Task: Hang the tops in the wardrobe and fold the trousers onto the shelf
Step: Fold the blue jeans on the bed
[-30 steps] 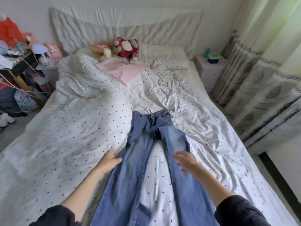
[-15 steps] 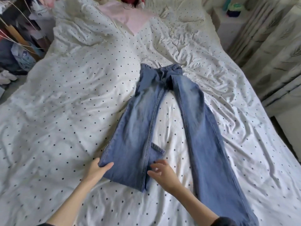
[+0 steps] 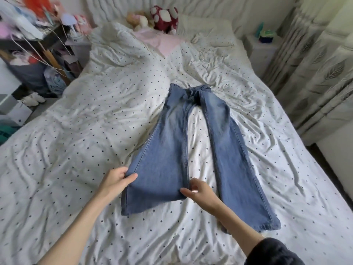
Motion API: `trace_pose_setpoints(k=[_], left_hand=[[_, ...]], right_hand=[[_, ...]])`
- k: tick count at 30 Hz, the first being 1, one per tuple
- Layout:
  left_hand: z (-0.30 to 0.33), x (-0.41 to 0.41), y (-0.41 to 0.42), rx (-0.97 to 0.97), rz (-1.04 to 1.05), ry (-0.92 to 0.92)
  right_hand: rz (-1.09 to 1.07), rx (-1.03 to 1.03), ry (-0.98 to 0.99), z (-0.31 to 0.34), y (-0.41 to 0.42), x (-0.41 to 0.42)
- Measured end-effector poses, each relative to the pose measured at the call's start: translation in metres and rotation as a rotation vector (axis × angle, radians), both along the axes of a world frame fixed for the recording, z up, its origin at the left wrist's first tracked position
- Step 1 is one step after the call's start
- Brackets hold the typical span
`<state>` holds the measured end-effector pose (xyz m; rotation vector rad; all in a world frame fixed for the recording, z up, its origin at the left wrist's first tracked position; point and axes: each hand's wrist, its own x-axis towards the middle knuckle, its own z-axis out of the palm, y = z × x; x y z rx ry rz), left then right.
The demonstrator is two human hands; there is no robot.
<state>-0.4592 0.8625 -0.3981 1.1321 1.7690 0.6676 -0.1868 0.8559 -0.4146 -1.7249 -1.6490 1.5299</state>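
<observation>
Blue jeans (image 3: 200, 134) lie flat on the dotted white bedspread (image 3: 86, 150), waistband far from me and both legs spread toward me. My left hand (image 3: 114, 180) pinches the outer edge of the left leg near its hem, thumb on top. At the inner seam of the same leg, my right hand (image 3: 200, 194) pinches the denim. The right leg lies untouched beside my right forearm. A pink top (image 3: 164, 42) lies near the pillows at the head of the bed.
Soft toys (image 3: 164, 17) sit by the headboard. A cluttered shelf unit (image 3: 28, 44) with bags and shoes stands left of the bed. A white bedside table (image 3: 265, 48) carries small items at the far right, next to patterned curtains (image 3: 321, 64).
My hands went from the jeans' upper legs down to the left leg's hem end and now pinch both its edges. The leg's folded-over lower corner has been flattened out. The view tilted back up.
</observation>
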Motion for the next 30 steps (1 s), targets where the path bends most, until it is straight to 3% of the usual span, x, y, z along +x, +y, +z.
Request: trace_pose_setpoints(k=[6, 10, 12, 14, 16, 19, 23, 27, 30], left_hand=[[-0.027, 0.003, -0.050, -0.102, -0.036, 0.032], [-0.069, 0.007, -0.089, -0.333, -0.076, 0.116], [-0.088, 0.016, -0.104, -0.449, -0.145, 0.265], [-0.095, 0.029, -0.110, -0.387, -0.201, 0.466], [-0.092, 0.057, -0.108, -0.234, -0.223, 0.530], [-0.091, 0.102, -0.102, -0.042, -0.318, 0.462], [-0.107, 0.183, -0.094, -0.006, -0.412, 0.241], [-0.123, 0.251, -0.072, -0.097, -0.267, 0.054], [-0.137, 0.285, -0.052, -0.193, -0.118, -0.133]], right_hand=[[-0.072, -0.154, 0.112, 0.010, -0.049, 0.014], [-0.078, -0.296, 0.029, -0.028, -0.084, 0.018], [-0.081, -0.301, -0.048, -0.052, -0.096, 0.023], [-0.152, -0.263, -0.131, -0.072, -0.101, 0.036], [-0.273, -0.232, -0.211, -0.087, -0.103, 0.058], [-0.455, -0.150, -0.333, -0.091, -0.103, 0.098], [-0.598, -0.109, -0.494, -0.100, -0.102, 0.172], [-0.582, -0.019, -0.614, -0.114, -0.087, 0.225], [-0.464, 0.000, -0.586, -0.123, -0.063, 0.243]])
